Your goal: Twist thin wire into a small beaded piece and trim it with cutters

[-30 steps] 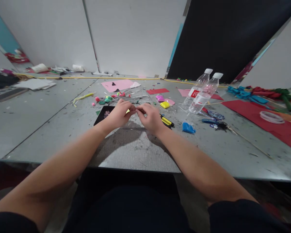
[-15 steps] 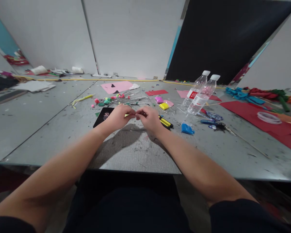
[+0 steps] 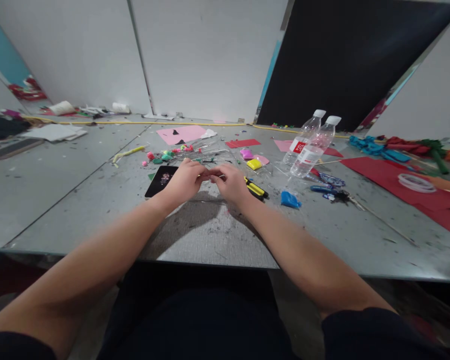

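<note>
I have the left hand (image 3: pixel 187 180) and the right hand (image 3: pixel 230 184) meeting at the fingertips over the near part of the grey table (image 3: pixel 217 245), to the right of what looks like a black phone (image 3: pixel 157 184). On both hands the fingers are curled and set narrow; from here I can't tell whether the tips are fully closed or what lies between them, because the knuckles cover it. If there is a small piece in there, it sits right where the tips come together, and from how little room there is I'd judge it light, wanting a gentle pinch at its ends rather than a hard squeeze. The black phone lies flat, partly covered by the left hand; I'd expect it stiff, smooth enough to slip and breakable at the glass, so its long edges are the place to grip. Just beside the right hand lies a yellow and black cutter (image 3: pixel 255 188), likely stiff and fairly light, best held by the middle of its body since I can't make out a blade. Beyond the hands, the yellow packet (image 3: pixel 254 164) looks soft and easily dented, as does the blue packet (image 3: pixel 290 199) off to the right; I'd take either loosely by its sides.
</note>
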{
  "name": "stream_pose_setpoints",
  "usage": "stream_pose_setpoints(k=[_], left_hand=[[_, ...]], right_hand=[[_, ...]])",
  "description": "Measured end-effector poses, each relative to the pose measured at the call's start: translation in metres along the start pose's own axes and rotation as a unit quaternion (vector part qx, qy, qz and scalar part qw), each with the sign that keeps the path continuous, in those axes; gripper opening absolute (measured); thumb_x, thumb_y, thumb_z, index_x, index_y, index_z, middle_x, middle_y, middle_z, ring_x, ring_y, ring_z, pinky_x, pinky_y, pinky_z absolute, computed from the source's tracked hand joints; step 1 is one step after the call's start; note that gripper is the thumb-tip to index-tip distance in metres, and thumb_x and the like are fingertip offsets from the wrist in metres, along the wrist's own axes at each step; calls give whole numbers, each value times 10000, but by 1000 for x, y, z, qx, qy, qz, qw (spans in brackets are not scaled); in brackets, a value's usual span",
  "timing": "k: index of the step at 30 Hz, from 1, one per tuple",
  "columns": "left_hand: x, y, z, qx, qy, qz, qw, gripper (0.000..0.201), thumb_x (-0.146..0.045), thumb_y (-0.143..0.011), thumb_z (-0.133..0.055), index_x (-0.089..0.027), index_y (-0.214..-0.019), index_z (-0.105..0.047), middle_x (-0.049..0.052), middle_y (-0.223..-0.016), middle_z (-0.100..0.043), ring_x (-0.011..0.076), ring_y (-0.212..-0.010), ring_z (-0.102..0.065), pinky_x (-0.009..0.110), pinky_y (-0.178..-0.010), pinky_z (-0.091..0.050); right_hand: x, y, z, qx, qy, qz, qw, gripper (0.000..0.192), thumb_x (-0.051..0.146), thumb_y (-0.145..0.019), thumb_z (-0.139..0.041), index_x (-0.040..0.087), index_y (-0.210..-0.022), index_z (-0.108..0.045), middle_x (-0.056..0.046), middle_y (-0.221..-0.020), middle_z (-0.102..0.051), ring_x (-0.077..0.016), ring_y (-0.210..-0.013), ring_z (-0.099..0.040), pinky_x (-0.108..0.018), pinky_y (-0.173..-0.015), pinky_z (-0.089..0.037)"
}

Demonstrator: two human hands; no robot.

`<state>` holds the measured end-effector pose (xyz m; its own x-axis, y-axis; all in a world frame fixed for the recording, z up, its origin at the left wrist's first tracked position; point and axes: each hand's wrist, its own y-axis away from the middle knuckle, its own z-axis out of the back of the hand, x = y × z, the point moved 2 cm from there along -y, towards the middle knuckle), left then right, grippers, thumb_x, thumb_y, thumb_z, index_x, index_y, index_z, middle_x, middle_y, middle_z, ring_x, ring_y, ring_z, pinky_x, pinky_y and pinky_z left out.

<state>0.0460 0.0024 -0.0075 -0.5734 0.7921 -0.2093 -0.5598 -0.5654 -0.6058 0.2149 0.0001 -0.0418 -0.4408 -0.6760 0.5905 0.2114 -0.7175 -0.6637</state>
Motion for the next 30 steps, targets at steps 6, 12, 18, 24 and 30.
stream_pose_setpoints(k=[6,12,18,24,30], left_hand=[[-4,1,1,-11,-31,-8,999,120,-97,-858,-594,-197,-817,-646,41,-801,-727,207,-774,-611,370,-803,-435],[-3,3,2,-35,-15,13,999,173,-76,-811,-624,-209,-744,-537,25,-720,-677,209,-721,-543,359,-748,-442],[2,3,0,-45,24,9,999,190,-44,-796,-600,-207,-718,-539,6,-691,-658,172,-698,-546,327,-732,-432],[3,2,0,-58,136,84,985,209,-157,-804,-648,-200,-685,-482,-31,-645,-574,114,-617,-492,243,-576,-381],[3,2,-1,-79,179,121,973,216,-192,-778,-676,-192,-664,-492,-41,-626,-541,107,-607,-464,242,-570,-381]], right_hand=[[-6,1,-4,-45,57,-3,997,63,183,-880,-664,197,-879,-726,-75,-903,-733,-222,-863,-655,-363,-823,-507],[1,2,-1,-41,83,38,995,105,177,-896,-654,198,-794,-666,-52,-819,-702,-199,-801,-615,-329,-776,-465],[2,1,3,-26,89,68,993,134,163,-902,-647,200,-776,-619,-39,-808,-674,-187,-796,-580,-316,-763,-432],[0,0,4,-26,100,95,990,177,211,-946,-597,208,-769,-591,-37,-792,-656,-189,-791,-576,-317,-758,-426],[-2,3,-4,-48,112,96,988,212,270,-985,-540,211,-788,-592,-59,-800,-655,-208,-823,-594,-330,-781,-440]])
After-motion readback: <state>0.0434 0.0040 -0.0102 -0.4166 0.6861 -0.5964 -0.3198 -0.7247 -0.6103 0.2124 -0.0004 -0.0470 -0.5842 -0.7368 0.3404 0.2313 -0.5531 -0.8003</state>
